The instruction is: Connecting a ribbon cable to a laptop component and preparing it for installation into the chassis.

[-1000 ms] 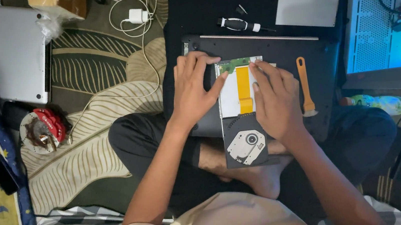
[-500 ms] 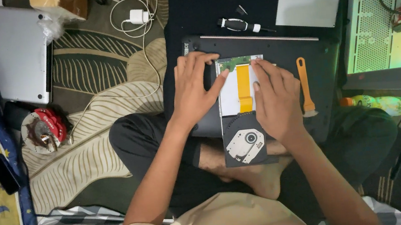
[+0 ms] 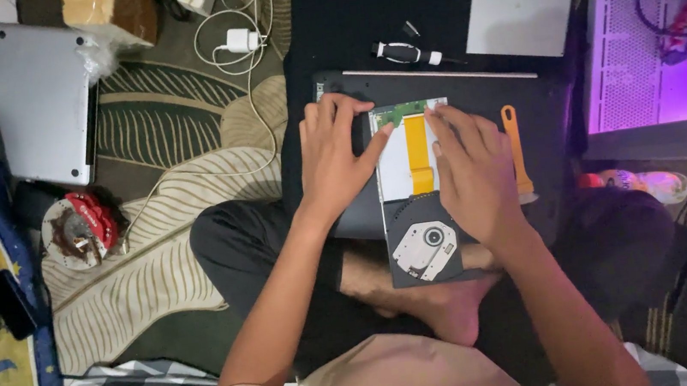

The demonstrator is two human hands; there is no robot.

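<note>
An opened optical disc drive [image 3: 419, 210] lies on a dark laptop base [image 3: 478, 91] across my lap. The drive shows a silver plate, a yellow ribbon cable [image 3: 418, 154], a green circuit board at the top and a black tray with a round spindle. My left hand [image 3: 337, 155] rests on the drive's left edge, thumb on its upper corner. My right hand [image 3: 472, 170] presses flat on the drive's right side, fingers reaching the top edge.
An orange pry tool [image 3: 516, 152] lies right of my right hand. A screwdriver [image 3: 407, 54] and a grey cover plate [image 3: 522, 6] lie on the black mat. A silver laptop [image 3: 44, 102], white charger [image 3: 242, 40] and lit computer case [image 3: 658, 36] surround me.
Both hands stay on the drive with hardly any movement. The computer case's light has turned from blue to green to purple.
</note>
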